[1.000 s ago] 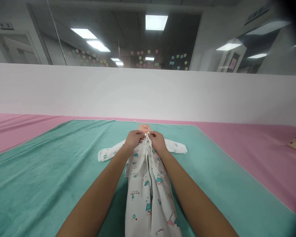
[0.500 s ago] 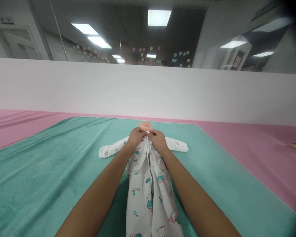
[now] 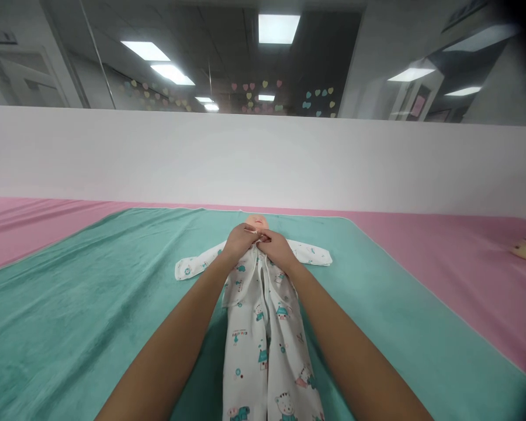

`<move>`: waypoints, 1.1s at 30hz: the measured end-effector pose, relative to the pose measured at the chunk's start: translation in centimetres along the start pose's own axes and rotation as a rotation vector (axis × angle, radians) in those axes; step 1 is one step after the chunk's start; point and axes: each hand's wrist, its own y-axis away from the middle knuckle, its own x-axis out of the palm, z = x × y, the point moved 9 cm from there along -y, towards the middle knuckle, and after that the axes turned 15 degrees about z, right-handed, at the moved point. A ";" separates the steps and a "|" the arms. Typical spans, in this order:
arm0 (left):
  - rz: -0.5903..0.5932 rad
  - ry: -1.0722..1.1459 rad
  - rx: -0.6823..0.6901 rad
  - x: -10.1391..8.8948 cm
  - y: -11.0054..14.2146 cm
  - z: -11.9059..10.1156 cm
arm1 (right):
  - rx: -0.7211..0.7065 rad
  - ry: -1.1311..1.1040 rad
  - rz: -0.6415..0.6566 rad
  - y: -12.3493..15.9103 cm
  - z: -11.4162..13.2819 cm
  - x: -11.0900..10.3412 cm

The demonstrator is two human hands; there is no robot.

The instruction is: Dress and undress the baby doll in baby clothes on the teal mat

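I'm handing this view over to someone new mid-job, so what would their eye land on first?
Probably the white printed outfit, running down the middle with its sleeves spread wide, and the left hand and right hand meeting at its collar. Just beyond them shows the doll's head. The teal cloth beneath also stands out, against the pink cloth at its far edge and sides.

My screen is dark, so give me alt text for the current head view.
The left hand and right hand pinch the neckline of a white printed garment on a doll lying on a teal blanket. The sleeves spread to both sides; pink fabric and a white wall lie beyond.
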 end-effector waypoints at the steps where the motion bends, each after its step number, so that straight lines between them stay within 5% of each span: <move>1: -0.008 -0.006 -0.003 0.0 0.0 0.0 | -0.015 -0.041 0.017 0.1 0.0 0.1; 9: -0.074 -0.022 0.042 -0.3 -0.5 0.5 | 0.039 -0.258 -0.070 0.5 -1.9 -0.3; 23: 0.003 0.105 0.105 0.4 -1.0 1.0 | 0.133 -0.159 -0.126 0.5 -2.9 -0.7; 33: -0.055 -0.116 0.118 0.4 -0.4 -0.3 | 0.197 -0.202 -0.172 0.4 -4.7 -0.8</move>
